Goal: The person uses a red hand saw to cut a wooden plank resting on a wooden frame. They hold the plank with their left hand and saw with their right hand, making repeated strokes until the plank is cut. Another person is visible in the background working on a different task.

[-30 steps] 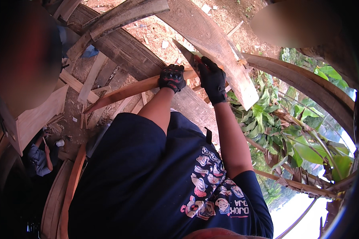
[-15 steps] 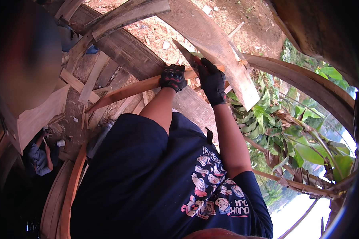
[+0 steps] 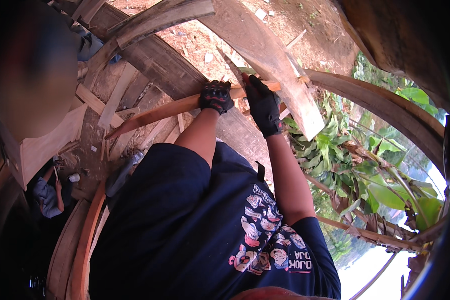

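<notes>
A long reddish wooden strip [image 3: 160,111] runs from the lower left up to the right, in front of my body. My left hand [image 3: 216,96], in a black glove with red marks, is closed around it near its right part. In my gloved right hand [image 3: 263,105] is a handsaw [image 3: 230,62], gripped by its handle. The dark, pointed blade reaches away from me toward the upper left, over the strip just right of my left hand. My fingers hide most of the handle. Whether the teeth touch the wood I cannot tell.
A broad pale plank [image 3: 265,45] slants beyond my right hand. A dark board [image 3: 160,70] lies under the strip. Offcuts [image 3: 116,95] litter the ground at left, near a wooden box [image 3: 50,145]. Another person [image 3: 49,195] is at lower left; leafy plants [image 3: 330,145] grow at right.
My right hand and the saw have shifted slightly toward me and to the left. The strip's right end shows more now. My left hand stays in place on the strip.
</notes>
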